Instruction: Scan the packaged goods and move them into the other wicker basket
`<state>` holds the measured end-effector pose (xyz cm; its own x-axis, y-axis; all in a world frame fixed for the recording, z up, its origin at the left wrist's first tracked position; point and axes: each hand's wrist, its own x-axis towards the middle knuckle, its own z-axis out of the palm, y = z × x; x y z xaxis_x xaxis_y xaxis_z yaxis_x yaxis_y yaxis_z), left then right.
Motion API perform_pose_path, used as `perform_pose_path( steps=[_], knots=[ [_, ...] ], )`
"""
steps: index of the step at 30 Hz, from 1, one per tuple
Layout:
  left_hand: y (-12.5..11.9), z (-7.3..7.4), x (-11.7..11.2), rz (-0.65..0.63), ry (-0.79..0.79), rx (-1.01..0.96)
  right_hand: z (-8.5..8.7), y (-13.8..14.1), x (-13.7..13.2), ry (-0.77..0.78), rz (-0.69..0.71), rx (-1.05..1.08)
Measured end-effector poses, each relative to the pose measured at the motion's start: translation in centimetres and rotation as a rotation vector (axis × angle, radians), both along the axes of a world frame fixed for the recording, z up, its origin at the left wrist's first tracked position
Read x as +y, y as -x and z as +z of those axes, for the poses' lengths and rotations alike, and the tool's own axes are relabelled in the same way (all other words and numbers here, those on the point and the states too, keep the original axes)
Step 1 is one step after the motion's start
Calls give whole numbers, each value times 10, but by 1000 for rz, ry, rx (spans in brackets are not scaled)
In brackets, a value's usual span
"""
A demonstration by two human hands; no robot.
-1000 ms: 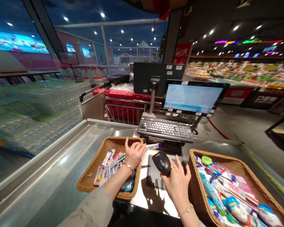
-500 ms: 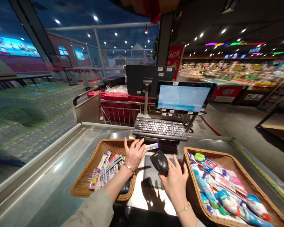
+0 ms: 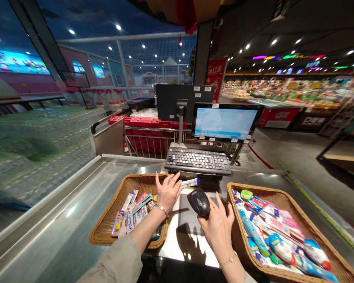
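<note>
My left hand (image 3: 167, 192) is above the right rim of the left wicker basket (image 3: 104, 232). Between its fingertips is one end of a slim white packet with a purple end (image 3: 190, 182), which points right. Inside that basket lie several similar slim packets (image 3: 129, 220) and other small packaged goods. My right hand (image 3: 217, 226) grips a black handheld barcode scanner (image 3: 198, 200), its head tilted toward the packet. The scanner's handle is mostly hidden by my fingers. Under both hands is a bright, pale counter surface (image 3: 172, 247) with a hand shadow on it.
On the right stands another wicker basket (image 3: 286, 188) with toothbrush-like packs and character-shaped items. A keyboard (image 3: 197, 160) and a lit monitor (image 3: 224, 122) stand behind my hands. The metal counter's raised edge (image 3: 47, 198) runs along the left. A shopping cart (image 3: 147, 139) is beyond.
The view has shifted very slightly. Both hands, the packet and the scanner keep nearly the same positions.
</note>
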<state>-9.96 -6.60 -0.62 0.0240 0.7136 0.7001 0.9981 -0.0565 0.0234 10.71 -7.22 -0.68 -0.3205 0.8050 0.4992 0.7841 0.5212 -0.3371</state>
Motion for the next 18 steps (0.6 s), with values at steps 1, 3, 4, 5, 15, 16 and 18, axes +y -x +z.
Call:
perform_pose_path(
  steps=[1,3,4,5,15,16,18],
  knots=[
    [0,0,0,-2,-1,0,1,0,0,1,0,1],
    [-1,0,0,-9,-4,0,1,-1,-1,4,-2,2],
    [-1,0,0,-12,-5,-1,2,-1,-2,6,-2,3],
    [-1,0,1,-15,-3,-1,1,-1,-2,6,-1,4],
    [-5,1,3,-20,3,-2,0,-5,-3,24,-14,7],
    [-6,1,3,-22,4,-3,1,-6,-3,21,-20,2],
    [-7,2,5,-28,4,-6,1,-8,-3,5,-32,-5]
  ],
)
